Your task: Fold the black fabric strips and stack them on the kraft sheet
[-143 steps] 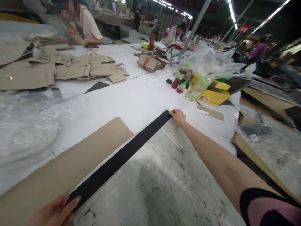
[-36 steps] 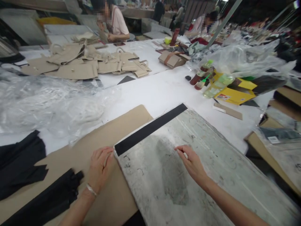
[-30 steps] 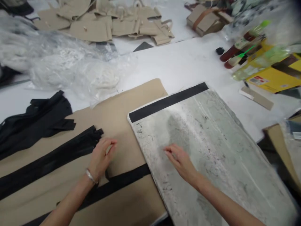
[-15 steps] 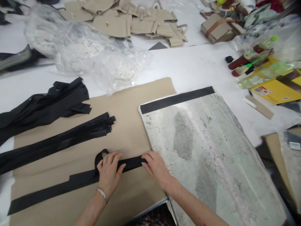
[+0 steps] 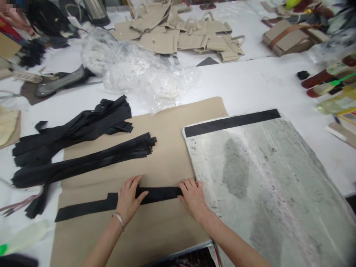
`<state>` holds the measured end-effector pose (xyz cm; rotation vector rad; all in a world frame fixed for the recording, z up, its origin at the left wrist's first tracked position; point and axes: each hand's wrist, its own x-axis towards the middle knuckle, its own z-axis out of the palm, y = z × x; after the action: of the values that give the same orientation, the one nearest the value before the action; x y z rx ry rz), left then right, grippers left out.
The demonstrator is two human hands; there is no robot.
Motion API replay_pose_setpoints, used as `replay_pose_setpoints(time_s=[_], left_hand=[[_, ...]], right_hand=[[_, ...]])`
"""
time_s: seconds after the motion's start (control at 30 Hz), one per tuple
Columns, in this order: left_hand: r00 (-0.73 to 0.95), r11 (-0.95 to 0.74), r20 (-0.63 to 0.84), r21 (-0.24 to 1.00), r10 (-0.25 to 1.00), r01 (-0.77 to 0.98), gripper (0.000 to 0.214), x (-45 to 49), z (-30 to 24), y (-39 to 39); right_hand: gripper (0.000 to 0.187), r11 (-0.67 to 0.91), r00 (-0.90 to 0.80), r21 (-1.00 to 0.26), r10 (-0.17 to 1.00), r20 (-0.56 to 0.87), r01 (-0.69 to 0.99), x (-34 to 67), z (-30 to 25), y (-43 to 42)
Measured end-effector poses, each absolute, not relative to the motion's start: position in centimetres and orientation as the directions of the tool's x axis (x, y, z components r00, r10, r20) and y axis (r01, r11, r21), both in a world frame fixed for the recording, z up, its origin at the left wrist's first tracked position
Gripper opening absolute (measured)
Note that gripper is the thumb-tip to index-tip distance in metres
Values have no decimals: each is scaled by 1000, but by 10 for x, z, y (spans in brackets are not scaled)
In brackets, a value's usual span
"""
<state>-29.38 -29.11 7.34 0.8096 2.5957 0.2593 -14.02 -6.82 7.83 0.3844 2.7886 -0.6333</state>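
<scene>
A long black strip (image 5: 164, 193) of fabric-like material lies across a beige sheet, with a second black strip (image 5: 80, 210) reaching out from under it to the left. My left hand (image 5: 130, 198), a bracelet on its wrist, bends its fingers over the upper strip, thumb out along its right side. At the right end, my right hand (image 5: 194, 196) grips the same strip with curled fingers, close to the edge of a grey-white board. The fingertips of both hands are partly hidden. Another black strip (image 5: 232, 123) lies along the board's far edge.
Two bundles of black strips (image 5: 83, 159) rest on the beige sheet (image 5: 178, 155). The worn board (image 5: 267, 170) overlaps its right side. Behind are crumpled clear plastic (image 5: 144, 74), beige leather-like pieces (image 5: 189, 39) and a brown box-shaped item (image 5: 289, 37). Bottles (image 5: 322, 76) stand out at right.
The view has swung left, so things appear further right. The raised loop of strip beside my left hand has gone down, and the strip lies flatter. Both hands keep their places on it.
</scene>
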Motion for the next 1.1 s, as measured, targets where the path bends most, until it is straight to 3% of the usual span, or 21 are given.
replay_pose_setpoints(time_s=[0.57,0.77,0.9,0.97,1.1], left_hand=[[-721,813,-381,338,579,474,31,-301,77,-369],[-739,822,-369,334,564,461,35,-323,86,-389],[-736,795,-323,370,595,480,34,-328,99,-377],[-733,777,-296,392,613,492,30,-327,109,-365],[-693,713,-257,473,674,518,27,-321,138,-336]], right_hand=[[12,853,-929,-464,60,-366,238,-162,79,-120],[25,821,-944,-517,80,-320,244,-178,83,-137],[23,804,-946,-532,106,-307,263,-182,88,-127],[32,778,-953,-575,96,-289,253,-188,92,-123],[61,605,-980,-783,-25,-197,142,-212,104,-127]])
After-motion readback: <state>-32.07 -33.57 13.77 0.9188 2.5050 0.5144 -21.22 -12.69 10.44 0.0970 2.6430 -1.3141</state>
